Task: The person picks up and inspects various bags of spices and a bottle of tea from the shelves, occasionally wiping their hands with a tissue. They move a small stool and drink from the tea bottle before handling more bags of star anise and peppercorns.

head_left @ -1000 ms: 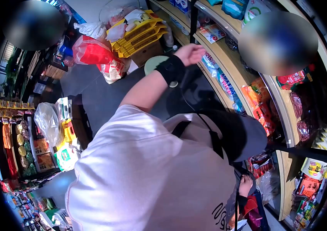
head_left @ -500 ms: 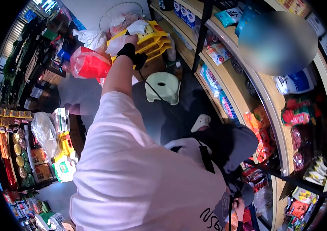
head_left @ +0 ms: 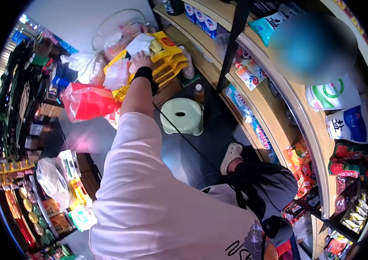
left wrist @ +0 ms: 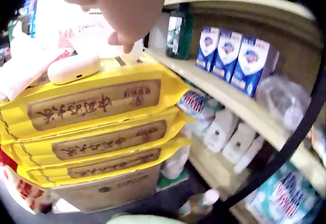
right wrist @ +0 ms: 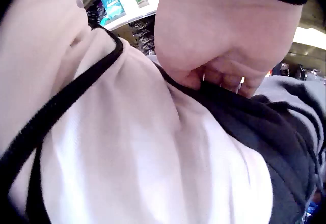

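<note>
In the head view the left hand (head_left: 141,61) is over stacked yellow bags (head_left: 166,67), its fingers stretched toward a white sheet (head_left: 140,44). The left wrist view shows the hand (left wrist: 122,10) above the top yellow bag (left wrist: 97,99), fingertips at white material; contact is unclear. A pale oval object (left wrist: 75,69) lies on that bag, beside the fingers. In the right wrist view the right hand (right wrist: 224,40) is at dark cloth (right wrist: 244,117) beside the light shirt (right wrist: 147,147); its fingertips are partly hidden, so a grip cannot be told.
A green stool (head_left: 181,116) and a capped bottle (head_left: 199,93) stand on the floor right of the bags. Wooden shelves (head_left: 275,108) with packets curve along the right side. A red bag (head_left: 89,102) lies left of the stack, and a black cable (head_left: 184,138) crosses the floor.
The left hand has moved left from beside the shelves to over the yellow bags, uncovering the stool. The head view has shifted, and the right hand, visible earlier at the lower right, is hidden there.
</note>
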`<state>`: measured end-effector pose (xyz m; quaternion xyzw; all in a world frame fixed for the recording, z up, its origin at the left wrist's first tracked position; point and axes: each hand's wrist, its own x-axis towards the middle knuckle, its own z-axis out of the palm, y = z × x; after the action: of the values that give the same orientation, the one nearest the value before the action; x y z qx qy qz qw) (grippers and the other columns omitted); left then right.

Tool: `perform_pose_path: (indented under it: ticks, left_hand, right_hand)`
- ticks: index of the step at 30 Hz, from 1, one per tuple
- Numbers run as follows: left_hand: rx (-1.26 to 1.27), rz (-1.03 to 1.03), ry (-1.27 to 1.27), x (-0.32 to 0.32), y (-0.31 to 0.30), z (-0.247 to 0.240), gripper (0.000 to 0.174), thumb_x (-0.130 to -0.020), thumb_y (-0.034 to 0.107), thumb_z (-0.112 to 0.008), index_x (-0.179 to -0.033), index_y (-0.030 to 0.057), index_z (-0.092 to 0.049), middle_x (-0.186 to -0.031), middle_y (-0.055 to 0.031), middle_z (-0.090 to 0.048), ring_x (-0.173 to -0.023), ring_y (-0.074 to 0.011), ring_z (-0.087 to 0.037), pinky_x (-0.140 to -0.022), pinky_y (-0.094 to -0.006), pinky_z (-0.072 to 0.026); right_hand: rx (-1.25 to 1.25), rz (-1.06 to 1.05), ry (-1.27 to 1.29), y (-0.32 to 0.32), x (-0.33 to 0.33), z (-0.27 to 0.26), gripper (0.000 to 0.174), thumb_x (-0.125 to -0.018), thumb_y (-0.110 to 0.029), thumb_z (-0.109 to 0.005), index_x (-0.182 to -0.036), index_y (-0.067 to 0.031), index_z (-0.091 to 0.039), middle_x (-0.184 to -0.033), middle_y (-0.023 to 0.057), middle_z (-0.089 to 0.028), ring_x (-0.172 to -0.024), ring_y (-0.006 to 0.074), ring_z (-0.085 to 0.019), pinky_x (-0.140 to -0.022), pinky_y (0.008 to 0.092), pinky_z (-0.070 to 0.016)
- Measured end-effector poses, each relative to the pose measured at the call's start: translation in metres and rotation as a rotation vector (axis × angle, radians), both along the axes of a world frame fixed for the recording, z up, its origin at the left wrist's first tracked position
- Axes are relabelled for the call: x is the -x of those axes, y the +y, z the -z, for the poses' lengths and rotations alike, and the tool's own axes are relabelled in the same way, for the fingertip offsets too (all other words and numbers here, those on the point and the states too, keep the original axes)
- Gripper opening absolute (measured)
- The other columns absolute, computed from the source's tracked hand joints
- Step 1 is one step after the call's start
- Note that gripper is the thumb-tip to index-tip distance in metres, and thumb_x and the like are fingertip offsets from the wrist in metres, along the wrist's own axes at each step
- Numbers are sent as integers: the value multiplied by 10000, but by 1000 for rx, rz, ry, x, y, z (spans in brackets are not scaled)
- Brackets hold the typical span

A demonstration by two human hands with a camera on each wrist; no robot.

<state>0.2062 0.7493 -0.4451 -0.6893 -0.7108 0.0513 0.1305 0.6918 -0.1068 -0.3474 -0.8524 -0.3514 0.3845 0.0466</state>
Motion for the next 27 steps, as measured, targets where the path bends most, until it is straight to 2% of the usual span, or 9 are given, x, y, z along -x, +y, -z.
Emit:
perform_pose_path:
  ticks: [3,5,7,9,11,14,18,21,27]
  left_hand:
    - [-2,16,233,-3,10,15,494,-833,393,-545,-1254,133,-552,-1371,-40,-409,-1313,-250,-309,-1057,-607,-119]
    - [66,-48,172,1,28,28,605,-781,519,-587,-1259,151,-542,-1350,-47,-423,-1318,-252,-292,-1055,-599,-140]
    - [42,-50,82,-10,9,8,561,-803,481,-573,-1244,136,-548,-1294,-40,-463,-1276,-233,-358,-1026,-579,-205]
    - [-318,-17,-77,-11,10,-1,427,-807,269,-550,-1193,85,-568,-1252,-63,-520,-1170,-222,-485,-1005,-563,-247]
    - [-695,-27,-288,-8,20,-8,454,-779,227,-562,-1195,46,-561,-1263,-135,-522,-1168,-266,-492,-995,-505,-318]
    - [-554,-244,-790,-3,20,-40,392,-771,147,-507,-1118,-6,-605,-1142,-193,-591,-1088,-320,-549,-932,-435,-405]
    - [-865,-131,-1029,8,-3,-83,303,-759,116,-478,-923,-53,-669,-878,-233,-656,-890,-379,-622,-836,-404,-465]
    - [-893,-73,-1287,30,-1,-90,301,-765,118,-498,-933,-72,-660,-900,-242,-657,-862,-337,-632,-805,-384,-472]
    - [-700,84,-1490,34,-24,-139,251,-816,102,-502,-946,-37,-665,-844,-103,-654,-752,-161,-598,-707,-263,-462]
  right_hand:
    - [19,31,9,-5,8,-3,284,-763,-52,-538,-1038,16,-556,-1019,218,-585,-972,382,-553,-873,411,-433]
    - [29,57,15,-11,16,-7,291,-762,-52,-536,-1045,14,-556,-1023,216,-585,-976,379,-554,-877,409,-432]
    - [37,83,20,-16,23,-8,299,-760,-52,-534,-1052,13,-556,-1027,215,-586,-980,376,-554,-880,407,-432]
    - [39,107,31,-23,30,-8,307,-758,-51,-533,-1058,12,-555,-1031,213,-586,-984,373,-554,-884,405,-431]
    - [36,121,36,-29,34,-6,315,-757,-51,-531,-1065,10,-555,-1035,212,-586,-988,370,-555,-887,403,-431]
    - [32,127,45,-36,36,-2,327,-754,-50,-529,-1075,8,-554,-1041,209,-587,-994,366,-555,-892,400,-430]
    - [25,125,50,-43,37,0,344,-751,-49,-525,-1089,6,-553,-1049,206,-588,-1002,360,-556,-899,395,-429]
    - [5,118,54,-45,38,1,356,-748,-49,-523,-1099,4,-553,-1055,204,-588,-1008,356,-557,-904,392,-428]
    - [-52,95,74,-50,41,1,381,-743,-48,-518,-1119,0,-552,-1067,200,-590,-1020,347,-558,-915,386,-426]
